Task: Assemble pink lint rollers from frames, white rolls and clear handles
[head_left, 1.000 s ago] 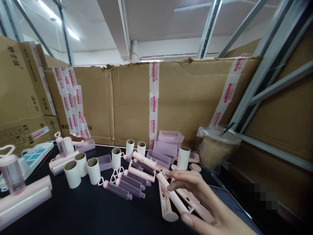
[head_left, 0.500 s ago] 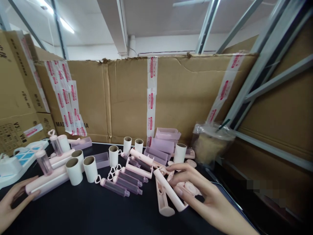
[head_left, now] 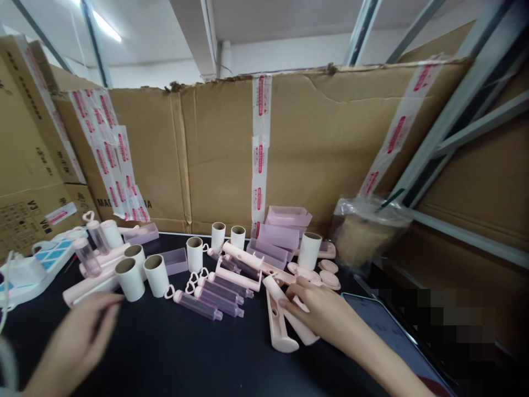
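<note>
My left hand (head_left: pixel 82 333), blurred by motion, is in front of the pale pink tubular pieces (head_left: pixel 85 286) at left. Its thumb and forefinger are apart, with nothing visible between them. My right hand (head_left: pixel 320 309) has its fingers closed at the edge of a long pale pink half-tube piece (head_left: pixel 295 317), which leans across another pink piece with a rounded end (head_left: pixel 281 339). The undersides of the right fingertips are hidden. Several clear lilac tubes with heart-shaped loops (head_left: pixel 217 300) lie left of these pieces.
White open cylinders (head_left: pixel 156 275) stand on the black table (head_left: pixel 177 358). Lilac trays (head_left: pixel 275 237) are stacked before the cardboard wall (head_left: pixel 219 160). Pink discs (head_left: pixel 329 275), a bag-wrapped cup (head_left: pixel 363 237) and a phone (head_left: pixel 384 325) are at right, a power strip (head_left: pixel 53 264) at left.
My left hand has let go of the pink tubular piece and moved right. My right hand has closed its fingers onto the half-tube piece. The view has shifted slightly, revealing the phone.
</note>
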Demonstrator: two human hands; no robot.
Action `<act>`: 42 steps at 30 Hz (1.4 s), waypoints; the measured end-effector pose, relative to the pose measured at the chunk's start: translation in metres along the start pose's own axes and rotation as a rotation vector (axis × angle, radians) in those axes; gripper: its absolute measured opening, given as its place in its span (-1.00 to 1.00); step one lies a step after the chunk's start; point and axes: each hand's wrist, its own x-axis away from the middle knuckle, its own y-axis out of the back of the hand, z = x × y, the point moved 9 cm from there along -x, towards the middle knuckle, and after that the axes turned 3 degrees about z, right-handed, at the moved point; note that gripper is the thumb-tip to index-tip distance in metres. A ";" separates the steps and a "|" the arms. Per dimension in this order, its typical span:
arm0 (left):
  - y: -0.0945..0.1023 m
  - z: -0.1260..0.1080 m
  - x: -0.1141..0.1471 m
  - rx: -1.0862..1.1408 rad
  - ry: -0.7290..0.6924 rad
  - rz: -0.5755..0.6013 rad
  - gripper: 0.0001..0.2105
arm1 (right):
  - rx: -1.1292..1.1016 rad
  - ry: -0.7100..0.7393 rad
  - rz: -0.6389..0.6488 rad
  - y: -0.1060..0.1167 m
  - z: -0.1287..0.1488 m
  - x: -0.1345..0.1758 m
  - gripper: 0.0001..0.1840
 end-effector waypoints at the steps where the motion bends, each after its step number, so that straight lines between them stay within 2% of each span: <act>1: -0.021 -0.039 -0.010 -0.003 -0.154 0.161 -0.74 | -0.008 -0.001 0.019 -0.005 0.000 -0.001 -0.72; 2: -0.043 -0.074 -0.016 -0.010 -0.281 0.315 -0.73 | -0.022 0.000 0.032 -0.007 0.000 -0.001 -0.70; 4: -0.072 -0.121 -0.028 -0.041 -0.433 0.423 -0.69 | -0.079 0.013 0.036 -0.007 0.002 0.000 -0.69; 5: -0.084 -0.136 -0.032 -0.056 -0.485 0.448 -0.69 | -0.126 0.030 0.028 -0.003 0.003 0.000 -0.70; 7: -0.102 -0.147 -0.038 -0.081 -0.518 0.482 -0.69 | -0.247 0.060 0.003 0.008 0.005 0.003 -0.69; 9: -0.110 -0.146 -0.042 -0.065 -0.518 0.479 -0.71 | -0.353 0.058 -0.017 0.020 0.005 0.006 -0.65; 13: -0.098 -0.151 -0.051 0.091 -0.557 0.471 -0.83 | -0.548 -0.025 -0.095 0.036 0.002 0.011 -0.61; 17: -0.079 -0.168 -0.072 0.284 -0.483 0.448 -0.80 | -1.010 -0.013 -0.109 0.030 0.011 0.011 -0.70; 19: -0.076 -0.178 -0.078 0.392 -0.438 0.450 -0.76 | -1.280 0.027 -0.071 0.024 0.021 0.012 -0.59; 21: -0.078 -0.185 -0.078 0.454 -0.397 0.451 -0.71 | -1.419 0.049 -0.025 0.019 0.030 0.012 -0.46; 25: -0.090 -0.183 -0.067 0.429 -0.341 0.500 -0.68 | -1.411 0.067 0.110 0.002 0.046 0.014 -0.52; 28: -0.094 -0.180 -0.058 0.439 -0.352 0.524 -0.68 | -1.387 0.072 0.144 -0.009 0.051 0.014 -0.51; 33: -0.096 -0.177 -0.055 0.384 -0.358 0.484 -0.68 | -1.368 0.016 0.105 -0.019 0.046 0.013 -0.49; 39: -0.092 -0.176 -0.054 0.369 -0.351 0.350 -0.61 | -1.336 -0.022 0.033 -0.020 0.041 0.012 -0.40; 42: -0.092 -0.173 -0.053 0.411 -0.311 0.328 -0.73 | -1.391 0.014 -0.004 -0.018 0.045 0.013 -0.42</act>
